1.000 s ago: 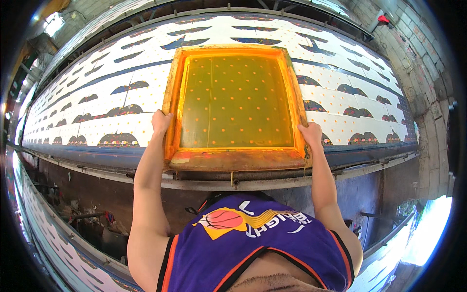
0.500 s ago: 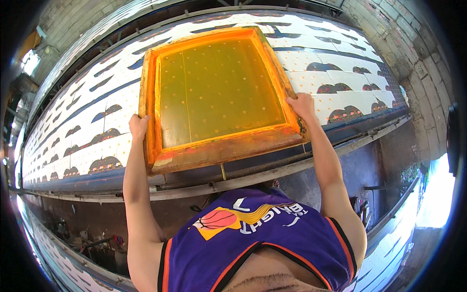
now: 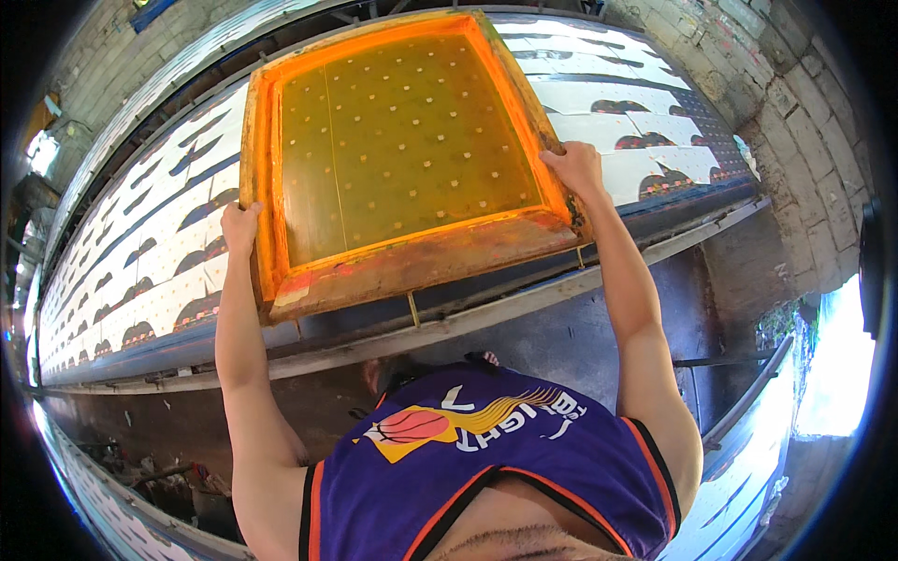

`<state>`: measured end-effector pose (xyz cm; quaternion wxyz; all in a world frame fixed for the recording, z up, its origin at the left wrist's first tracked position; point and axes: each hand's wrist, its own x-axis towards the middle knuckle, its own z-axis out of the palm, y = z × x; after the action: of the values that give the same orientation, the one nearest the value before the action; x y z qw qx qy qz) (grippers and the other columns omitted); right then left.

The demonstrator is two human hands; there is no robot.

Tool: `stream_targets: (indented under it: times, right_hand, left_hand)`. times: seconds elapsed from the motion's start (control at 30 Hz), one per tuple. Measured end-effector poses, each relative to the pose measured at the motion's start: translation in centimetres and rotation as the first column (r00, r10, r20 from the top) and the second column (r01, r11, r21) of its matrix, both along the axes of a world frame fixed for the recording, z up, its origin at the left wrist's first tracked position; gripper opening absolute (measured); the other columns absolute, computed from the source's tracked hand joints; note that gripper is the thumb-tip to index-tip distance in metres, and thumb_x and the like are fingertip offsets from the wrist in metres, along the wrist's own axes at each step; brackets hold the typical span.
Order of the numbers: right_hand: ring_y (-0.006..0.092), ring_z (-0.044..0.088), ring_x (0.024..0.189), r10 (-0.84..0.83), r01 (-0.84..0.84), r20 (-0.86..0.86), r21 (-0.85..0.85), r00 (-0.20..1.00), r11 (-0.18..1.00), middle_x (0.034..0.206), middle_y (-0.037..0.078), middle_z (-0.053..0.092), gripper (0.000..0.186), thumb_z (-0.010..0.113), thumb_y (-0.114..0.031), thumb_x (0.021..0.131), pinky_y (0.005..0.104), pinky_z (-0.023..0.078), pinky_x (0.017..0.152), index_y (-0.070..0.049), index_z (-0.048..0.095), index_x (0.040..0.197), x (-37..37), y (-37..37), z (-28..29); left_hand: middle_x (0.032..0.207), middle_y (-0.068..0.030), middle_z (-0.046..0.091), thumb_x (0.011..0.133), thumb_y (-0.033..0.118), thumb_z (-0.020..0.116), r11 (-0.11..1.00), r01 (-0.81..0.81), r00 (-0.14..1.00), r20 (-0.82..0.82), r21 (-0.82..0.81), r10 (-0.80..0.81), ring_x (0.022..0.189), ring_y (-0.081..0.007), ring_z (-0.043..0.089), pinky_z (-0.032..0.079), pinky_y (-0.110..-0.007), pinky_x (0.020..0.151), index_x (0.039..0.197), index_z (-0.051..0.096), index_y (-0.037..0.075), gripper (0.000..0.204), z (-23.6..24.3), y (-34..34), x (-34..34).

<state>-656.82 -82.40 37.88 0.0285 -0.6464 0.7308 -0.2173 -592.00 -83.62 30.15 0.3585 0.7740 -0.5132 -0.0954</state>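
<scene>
Both my arms reach forward over a long printing table, holding a large screen-printing screen [image 3: 404, 159]. Its wooden frame is stained orange, and the olive-yellow mesh carries rows of small pale dots. My left hand [image 3: 240, 227] is closed around the left side rail. On the opposite rail, nearer the front corner, my right hand [image 3: 577, 171] grips with the thumb over the top. The screen looks tilted, its near edge above the table's front. Printed white fabric panels [image 3: 645, 131] with dark curved shapes and small orange dots lie on the table, partly hidden beneath the screen.
A metal rail [image 3: 468, 327] runs along the table's near edge, with a small peg [image 3: 413, 309] below the screen. Block walls [image 3: 809, 140] stand at the right. Another printed table [image 3: 739, 496] lies behind me, and clutter [image 3: 178, 472] sits low at left.
The screen has shifted left and farther up in the view, with both hands still gripping it. The surroundings have shifted slightly left too, and the mesh dots look paler.
</scene>
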Motion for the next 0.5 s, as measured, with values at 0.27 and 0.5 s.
stream_targets:
  times: [0.27, 0.5]
  right_hand:
    - [0.041, 0.071, 0.083, -0.02, 0.018, -0.036, -0.052, 0.999, 0.998, 0.083, 0.027, 0.072, 0.059, 0.074, -0.052, 0.079, 0.0498, 0.055, 0.079, 0.006, 0.073, 0.084, -16.3, -3.0, 0.9]
    - [0.0423, 0.069, 0.08, -0.043, 0.043, -0.038, -0.025, 0.998, 0.999, 0.08, 0.026, 0.07, 0.058, 0.074, -0.053, 0.081, 0.0512, 0.054, 0.076, 0.005, 0.072, 0.082, -27.3, -5.3, -0.2]
  left_hand:
    - [0.09, -0.0259, 0.072, 0.078, 0.035, 0.078, 1.0, -0.01, 1.0, 0.011, 0.011, 0.01, 0.087, -0.039, 0.07, 0.052, -0.047, 0.08, 0.097, 0.069, -0.008, 0.048, 1.8, -3.7, -16.0]
    - [0.097, -0.0245, 0.073, 0.079, 0.038, 0.079, 1.0, -0.01, 0.999, 0.045, 0.001, 0.01, 0.094, -0.04, 0.07, 0.053, -0.047, 0.084, 0.101, 0.071, -0.002, 0.046, -1.7, -7.2, -27.1]
